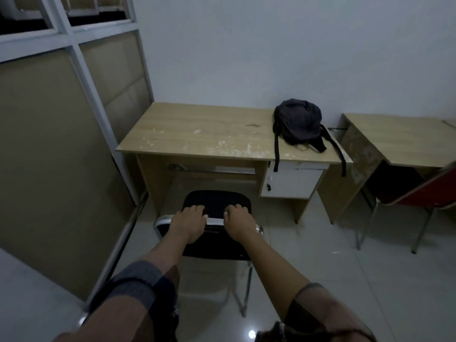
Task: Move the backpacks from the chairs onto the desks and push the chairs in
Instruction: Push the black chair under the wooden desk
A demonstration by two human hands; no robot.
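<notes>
A black chair [217, 201] with a chrome frame stands in front of the wooden desk [197, 134], its seat partly at the desk's opening. My left hand [188, 222] and my right hand [238, 222] both grip the top of its backrest, side by side. A dark grey backpack [297, 122] lies on the right end of the desk, against the wall, with its straps hanging over the front edge. The chair's seat is bare.
A second wooden desk [399, 139] stands to the right, with a red chair [424, 193] in front of it. A panelled partition [61, 144] runs along the left. White drawers [291, 181] hang under the first desk's right side. The floor is glossy tile.
</notes>
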